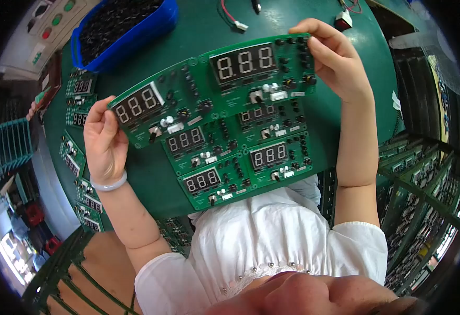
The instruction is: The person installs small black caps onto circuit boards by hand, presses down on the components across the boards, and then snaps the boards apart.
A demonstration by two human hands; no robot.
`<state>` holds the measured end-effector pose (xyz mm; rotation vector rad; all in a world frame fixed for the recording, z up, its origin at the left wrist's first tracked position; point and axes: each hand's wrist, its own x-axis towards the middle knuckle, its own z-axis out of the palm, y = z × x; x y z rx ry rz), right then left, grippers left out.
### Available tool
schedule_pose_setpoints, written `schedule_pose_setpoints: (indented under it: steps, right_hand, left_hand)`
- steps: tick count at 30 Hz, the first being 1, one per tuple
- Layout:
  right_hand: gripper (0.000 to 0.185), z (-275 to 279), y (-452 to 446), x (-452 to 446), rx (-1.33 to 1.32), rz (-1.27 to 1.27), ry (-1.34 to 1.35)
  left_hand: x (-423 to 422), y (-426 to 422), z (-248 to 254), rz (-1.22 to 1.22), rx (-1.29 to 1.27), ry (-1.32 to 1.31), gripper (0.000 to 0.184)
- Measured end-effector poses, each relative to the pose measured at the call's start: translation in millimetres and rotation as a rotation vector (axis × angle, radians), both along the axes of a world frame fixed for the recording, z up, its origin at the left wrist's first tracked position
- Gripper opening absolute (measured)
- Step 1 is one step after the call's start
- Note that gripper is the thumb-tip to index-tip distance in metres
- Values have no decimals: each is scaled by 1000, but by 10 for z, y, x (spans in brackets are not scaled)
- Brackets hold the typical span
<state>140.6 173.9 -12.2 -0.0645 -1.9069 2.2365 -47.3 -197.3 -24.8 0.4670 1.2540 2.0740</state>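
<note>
A green circuit board panel (203,79) with two three-digit displays is held up in front of me, slightly tilted. My left hand (105,140) pinches its left end, thumb on the front face. At the upper right corner, my right hand (337,60) grips the other end, thumb in front and fingers behind. Beneath the held panel, partly covered by it, lie more green circuit boards (245,181) with the same displays, knobs and white connectors. Neither hand touches those lower boards.
A blue bin (130,50) full of small black parts stands at the back left of the green table (203,21). More boards (72,157) line the left edge. A red-and-white connector (344,20) lies at the back right. Racks of boards (424,194) stand at right.
</note>
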Motion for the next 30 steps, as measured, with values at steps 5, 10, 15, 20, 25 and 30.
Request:
schedule_pose_setpoints:
  steps: [5, 10, 15, 20, 25, 30]
  right_hand:
    - [29, -9, -3, -10, 26, 5, 19]
    - [30, -41, 26, 0, 25, 6, 11]
    - [30, -47, 12, 0, 21, -3, 12]
    - [30, -28, 7, 9, 27, -7, -4]
    - [27, -45, 136, 8, -6, 146, 19]
    - [27, -42, 150, 6, -18, 173, 14]
  left_hand:
    - [0, 19, 9, -11, 15, -8, 26]
    - [-7, 26, -1, -9, -1, -2, 27]
    - [-3, 40, -2, -7, -6, -5, 26]
    - [-14, 39, -16, -11, 4, -9, 25]
    - [-18, 31, -14, 5, -16, -11, 25]
    - [-7, 45, -3, 5, -16, -8, 25]
